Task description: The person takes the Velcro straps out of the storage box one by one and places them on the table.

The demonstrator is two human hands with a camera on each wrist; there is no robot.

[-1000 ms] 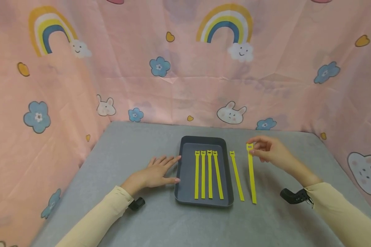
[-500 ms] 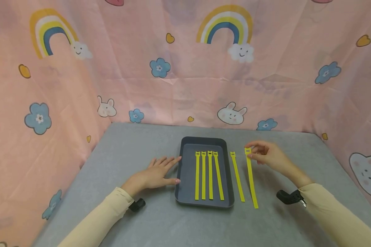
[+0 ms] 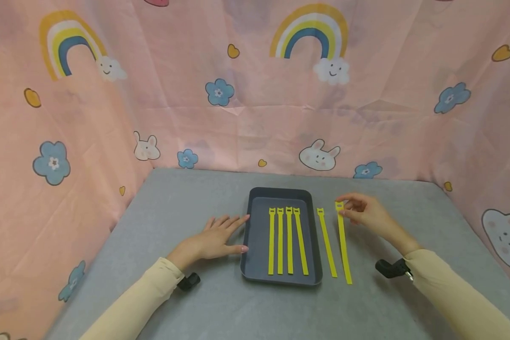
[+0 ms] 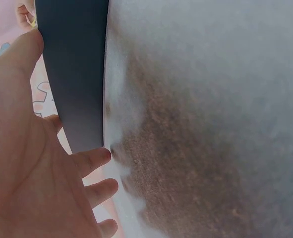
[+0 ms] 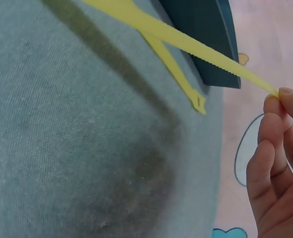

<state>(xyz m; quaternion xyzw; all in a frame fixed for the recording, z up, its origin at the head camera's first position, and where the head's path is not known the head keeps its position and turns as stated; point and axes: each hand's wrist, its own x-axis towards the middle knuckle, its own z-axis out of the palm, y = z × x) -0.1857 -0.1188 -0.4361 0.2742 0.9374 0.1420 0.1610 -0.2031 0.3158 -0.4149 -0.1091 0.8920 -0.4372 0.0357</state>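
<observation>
Between thumb and fingertips, my right hand [image 3: 367, 213] pinches the slotted head of a yellow cable tie [image 3: 344, 245], a flat strap. In the right wrist view this held cable tie [image 5: 201, 48] hangs above the table, its shadow beneath. Another yellow cable tie [image 3: 327, 243] lies on the table between it and the dark grey tray [image 3: 255, 278]. Several more yellow cable ties [image 3: 290, 241] lie side by side in the tray, heads at the far end. My left hand [image 3: 214, 240] has its fingers spread, with fingertips and thumb touching the tray's left wall [image 4: 74, 74].
A grey table [image 3: 187, 311] carries everything. Pink printed cloth [image 3: 255, 123] rises behind it and on both sides. A black wrist device [image 3: 393, 268] sits at the right sleeve, and another black device [image 3: 189, 281] at the left.
My right hand has moved slightly left with the cable tie, bringing it closer to the one lying beside the tray. My left hand and the tray stay in place.
</observation>
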